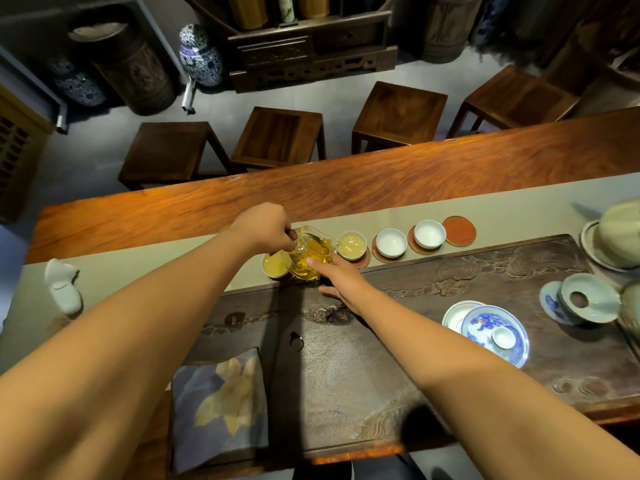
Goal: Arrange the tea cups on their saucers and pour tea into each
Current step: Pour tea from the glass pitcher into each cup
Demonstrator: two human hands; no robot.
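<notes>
My left hand (265, 225) grips the dark handle of a glass pitcher (308, 254) holding amber tea, tilted with its spout toward a white cup (351, 244) that has yellow tea in it. My right hand (341, 278) rests fingertips against the pitcher's lower side, fingers apart. Another filled cup (273, 266) sits left of the pitcher. Two empty white cups (391, 242) (429, 234) stand on red-brown saucers further right. At the row's right end lies a bare saucer (459, 231).
A carved dark tea tray (467, 278) lies in front of me. On it are a blue-and-white gaiwan lid and saucer (495, 332) and a pale strainer bowl (588, 299). A folded cloth (220, 407) lies near left, a white ceramic piece (62, 285) far left. Wooden stools stand beyond the table.
</notes>
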